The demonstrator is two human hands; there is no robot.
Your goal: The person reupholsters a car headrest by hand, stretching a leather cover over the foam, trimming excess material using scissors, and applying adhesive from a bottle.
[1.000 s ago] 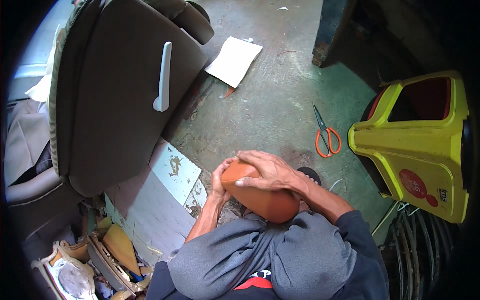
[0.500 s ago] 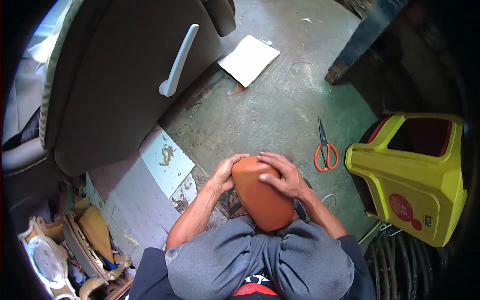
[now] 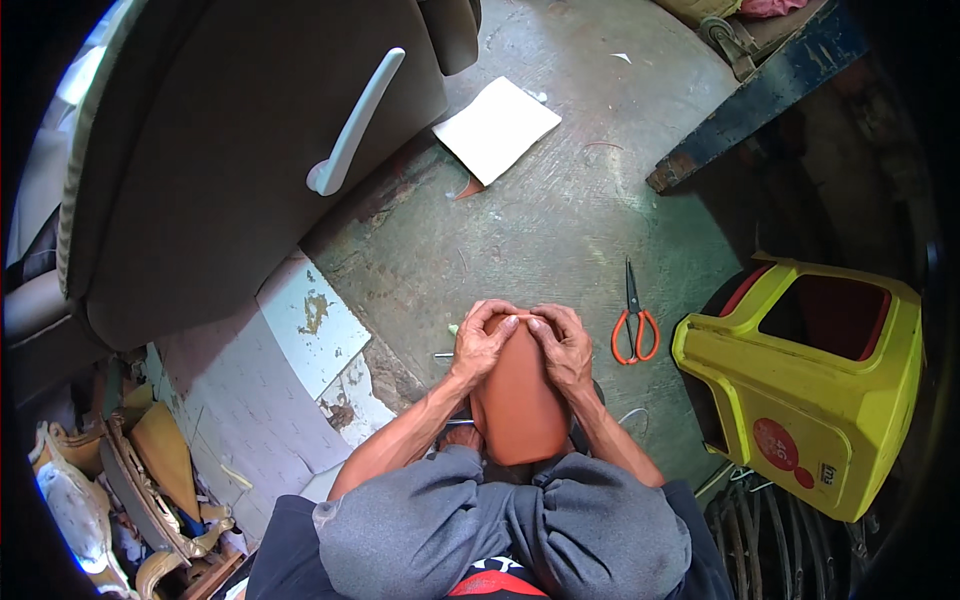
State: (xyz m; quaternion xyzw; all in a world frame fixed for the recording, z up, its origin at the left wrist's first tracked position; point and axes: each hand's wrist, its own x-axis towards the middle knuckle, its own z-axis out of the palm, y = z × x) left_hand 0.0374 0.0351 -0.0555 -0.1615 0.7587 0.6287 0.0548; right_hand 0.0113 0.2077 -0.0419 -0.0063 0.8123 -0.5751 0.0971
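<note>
A padded piece covered in smooth orange-brown, leather-like material (image 3: 523,410) rests between my knees, its narrower end pointing away from me. At that far end my left hand (image 3: 483,342) pinches the edge of the covering, thumb on top and fingers curled over the rim. Beside it, my right hand (image 3: 563,348) grips the same edge in a like way, the two thumbs close together. The underside of the piece is hidden. Scissors with orange handles (image 3: 634,335) lie on the floor right of my right hand, blades pointing away.
A white sheet (image 3: 498,130) lies on the floor ahead. To the left stands a large dark seat (image 3: 230,160) with a pale lever. A yellow plastic shell (image 3: 830,400) is at right, below a blue beam (image 3: 760,95). Carved frame parts (image 3: 150,490) crowd the lower left.
My left hand has gone from the piece's left side to its far edge. My right hand has slid off the top to that edge, and both now pinch it. The view has shifted slightly.
</note>
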